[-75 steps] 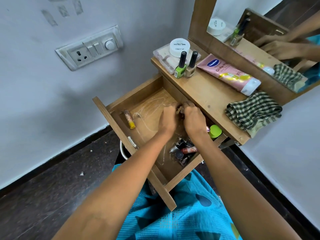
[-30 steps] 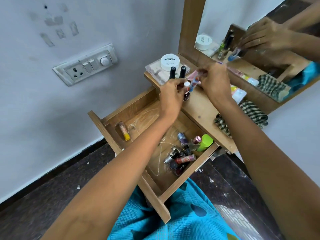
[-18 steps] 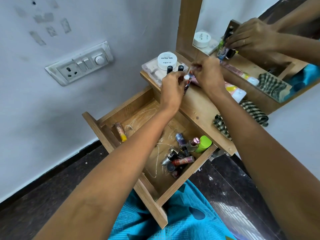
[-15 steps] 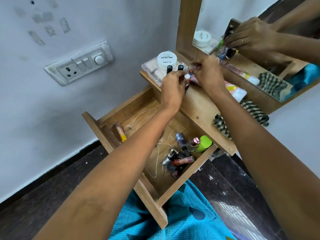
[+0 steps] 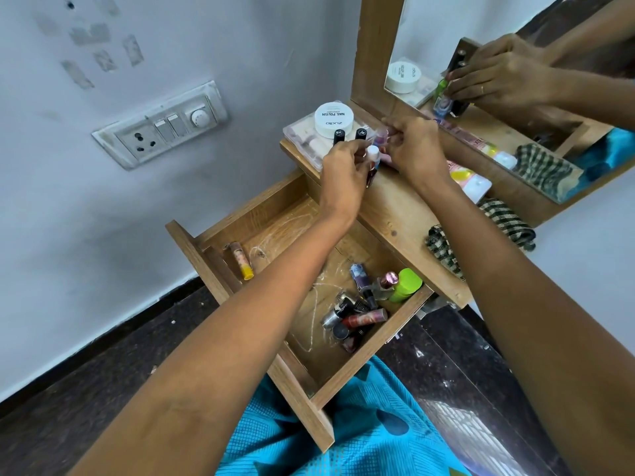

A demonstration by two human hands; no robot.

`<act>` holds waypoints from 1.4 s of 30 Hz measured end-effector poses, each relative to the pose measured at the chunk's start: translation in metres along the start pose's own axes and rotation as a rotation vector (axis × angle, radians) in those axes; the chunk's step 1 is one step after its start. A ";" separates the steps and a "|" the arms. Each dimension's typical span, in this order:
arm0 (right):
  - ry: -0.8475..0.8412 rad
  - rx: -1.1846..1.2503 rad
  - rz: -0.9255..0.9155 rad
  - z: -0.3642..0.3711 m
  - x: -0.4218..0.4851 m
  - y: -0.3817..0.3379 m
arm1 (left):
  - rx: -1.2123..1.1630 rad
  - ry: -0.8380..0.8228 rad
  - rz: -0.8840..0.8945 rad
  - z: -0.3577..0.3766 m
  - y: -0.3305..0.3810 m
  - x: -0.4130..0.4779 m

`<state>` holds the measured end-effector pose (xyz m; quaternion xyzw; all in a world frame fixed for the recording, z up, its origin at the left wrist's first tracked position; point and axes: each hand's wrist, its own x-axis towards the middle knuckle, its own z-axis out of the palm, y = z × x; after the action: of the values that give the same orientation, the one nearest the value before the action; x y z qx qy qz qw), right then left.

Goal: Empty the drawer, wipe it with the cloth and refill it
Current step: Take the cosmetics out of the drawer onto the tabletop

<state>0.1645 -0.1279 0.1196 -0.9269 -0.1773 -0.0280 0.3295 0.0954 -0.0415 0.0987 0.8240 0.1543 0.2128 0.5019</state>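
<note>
The wooden drawer (image 5: 206,262) stands pulled out below the shelf (image 5: 402,214). Several small cosmetic bottles (image 5: 357,314) and a green-capped bottle (image 5: 405,285) lie in its near right corner; a yellow-ended tube (image 5: 240,259) lies at its left. Over the shelf's back end my left hand (image 5: 343,173) grips a small white-capped bottle (image 5: 372,156). My right hand (image 5: 415,149) pinches a small pinkish bottle (image 5: 381,135) beside it. The checked cloth (image 5: 443,245) lies on the shelf's right part, partly hidden by my right forearm.
A white nail-polish jar (image 5: 334,119) sits on a clear box (image 5: 302,139), with two black-capped bottles (image 5: 350,135) in front. A pink tube (image 5: 470,180) lies along the mirror (image 5: 481,46). A switch panel (image 5: 161,127) is on the wall. My blue-clad lap (image 5: 343,438) is under the drawer.
Both hands came up out of the drawer with small bottles and moved to the back of the shelf, next to the black-capped bottles. In the last half second they shifted only slightly.
</note>
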 end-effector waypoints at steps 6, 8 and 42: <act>0.049 0.012 -0.004 -0.002 -0.006 -0.001 | 0.045 0.026 -0.013 -0.013 -0.008 -0.008; 0.085 0.003 -0.025 -0.003 -0.012 -0.002 | 0.054 0.032 -0.027 -0.021 -0.012 -0.013; -0.603 -0.411 -0.356 0.122 -0.142 -0.025 | 0.793 -0.267 -0.582 -0.096 -0.123 -0.059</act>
<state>0.0147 -0.0784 0.0150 -0.8949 -0.4146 0.1536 0.0605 -0.0092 0.0592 0.0157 0.8939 0.3811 -0.1178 0.2045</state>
